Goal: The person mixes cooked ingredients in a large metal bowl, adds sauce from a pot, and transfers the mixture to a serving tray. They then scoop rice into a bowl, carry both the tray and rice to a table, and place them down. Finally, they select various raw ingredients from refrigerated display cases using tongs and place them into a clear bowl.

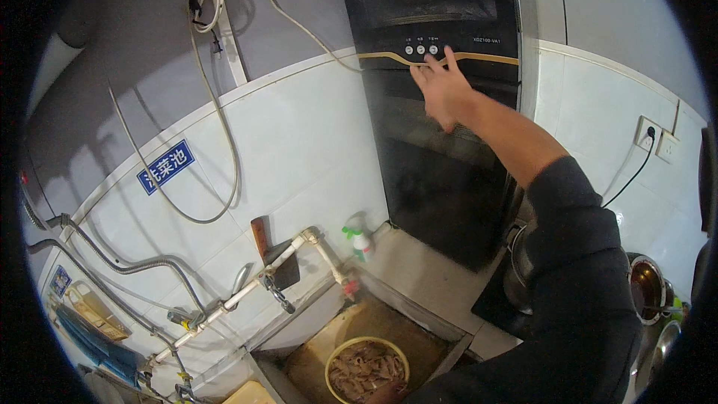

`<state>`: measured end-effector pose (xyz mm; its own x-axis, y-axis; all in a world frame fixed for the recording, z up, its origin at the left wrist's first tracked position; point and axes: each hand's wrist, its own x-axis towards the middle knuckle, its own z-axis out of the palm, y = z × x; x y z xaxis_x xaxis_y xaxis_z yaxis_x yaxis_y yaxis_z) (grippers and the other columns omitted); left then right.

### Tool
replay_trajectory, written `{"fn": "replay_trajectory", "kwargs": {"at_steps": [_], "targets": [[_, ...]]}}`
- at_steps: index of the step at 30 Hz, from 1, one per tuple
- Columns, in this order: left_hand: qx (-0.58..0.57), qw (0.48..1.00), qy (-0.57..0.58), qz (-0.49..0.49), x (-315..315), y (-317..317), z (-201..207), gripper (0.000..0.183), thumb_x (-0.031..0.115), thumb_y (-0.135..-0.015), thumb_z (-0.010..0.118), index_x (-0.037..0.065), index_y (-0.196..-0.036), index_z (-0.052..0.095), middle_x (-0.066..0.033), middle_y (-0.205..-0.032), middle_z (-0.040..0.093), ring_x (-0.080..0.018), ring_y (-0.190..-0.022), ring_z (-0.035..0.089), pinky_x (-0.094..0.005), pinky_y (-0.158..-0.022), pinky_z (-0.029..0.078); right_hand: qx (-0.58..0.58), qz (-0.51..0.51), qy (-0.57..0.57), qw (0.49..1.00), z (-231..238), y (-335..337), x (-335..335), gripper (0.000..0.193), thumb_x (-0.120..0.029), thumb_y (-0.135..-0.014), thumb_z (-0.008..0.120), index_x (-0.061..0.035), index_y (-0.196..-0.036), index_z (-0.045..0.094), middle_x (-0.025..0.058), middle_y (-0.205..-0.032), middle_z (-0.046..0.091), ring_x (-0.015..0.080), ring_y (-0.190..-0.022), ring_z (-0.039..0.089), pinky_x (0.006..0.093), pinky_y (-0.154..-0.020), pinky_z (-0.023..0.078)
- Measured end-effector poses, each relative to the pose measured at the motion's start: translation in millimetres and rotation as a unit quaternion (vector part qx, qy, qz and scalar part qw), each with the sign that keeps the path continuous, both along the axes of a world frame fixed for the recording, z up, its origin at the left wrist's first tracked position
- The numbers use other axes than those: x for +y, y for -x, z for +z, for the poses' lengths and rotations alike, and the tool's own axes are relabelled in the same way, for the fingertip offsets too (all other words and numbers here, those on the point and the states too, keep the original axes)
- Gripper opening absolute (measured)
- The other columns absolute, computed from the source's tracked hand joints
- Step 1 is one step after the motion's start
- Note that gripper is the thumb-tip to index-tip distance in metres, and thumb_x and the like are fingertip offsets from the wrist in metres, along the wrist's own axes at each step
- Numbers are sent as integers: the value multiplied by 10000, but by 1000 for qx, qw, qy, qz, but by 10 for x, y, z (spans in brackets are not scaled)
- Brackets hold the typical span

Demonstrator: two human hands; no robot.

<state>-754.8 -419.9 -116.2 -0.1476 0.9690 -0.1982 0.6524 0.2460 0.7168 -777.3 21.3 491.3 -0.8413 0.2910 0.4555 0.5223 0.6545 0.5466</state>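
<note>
My right hand (445, 93) reaches up to a tall black cabinet (441, 179) with a gold trim strip. Its fingers are spread beside the small round buttons (420, 50) on the front panel, and nothing is held. Whether a fingertip presses a button I cannot tell. At the lower edge, part of my left hand (387, 392) shows by the near side of a yellow-rimmed basket (329, 369); its fingers are not clear. Brownish food pieces (363, 366) fill the basket, which sits in a sink (430, 352).
Along the wall behind the sink runs a white pipe (224, 310) with taps; a cleaver (284, 265) hangs behind it. A spray bottle (360, 245) stands in the corner. To the right are a pot (516, 277) and a metal bowl (647, 284). Cables (224, 157) hang on the left wall.
</note>
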Motion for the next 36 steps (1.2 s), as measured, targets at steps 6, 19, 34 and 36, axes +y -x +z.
{"fn": "replay_trajectory", "kwargs": {"at_steps": [6, 19, 34, 36], "targets": [[-217, 974, -50, 50, -315, 55, 203, 419, 176, -942, 537, 54, -1340, 484, -188, -1240, 581, -321, -1116, 559, -416, -906, 455, 227, 134, 191, 946, -887, -1098, 0, 686, -106, -751, 723, 14, -1353, 417, 197, -1330, 477, 351, -1272, 413, 406, -1092, 295], [-37, 999, 35, 9, -260, 329, 749, 434, 289, -936, 560, 73, -1310, 519, -176, -1219, 592, -316, -1106, 565, -429, -923, 447, 304, -37, 152, 940, -1042, -1357, 763, 375, -158, -577, 741, -158, -952, 758, 184, -1242, 505, 332, -1149, 473, 369, -956, 446], [-304, 878, -326, 175, 1854, 1183, 3199, 781, 573, -966, 362, 49, -1506, 152, -131, -1548, 223, -272, -1416, 241, -459, -1136, 212, 216, 240, 331, 887, -2490, -1371, -187, 361, -121, -582, 706, -53, -936, 685, 131, -933, 619, 278, -699, 616, 356, -632, 509], [-324, 859, -365, 151, 1946, 1244, 3333, 787, 580, -962, 364, 58, -1509, 144, -117, -1558, 201, -266, -1431, 204, -453, -1154, 159, 102, 88, 516, 846, -2766, -1334, -176, 377, -156, -619, 717, -52, -979, 677, 134, -977, 632, 272, -825, 632, 371, -718, 513]]}}
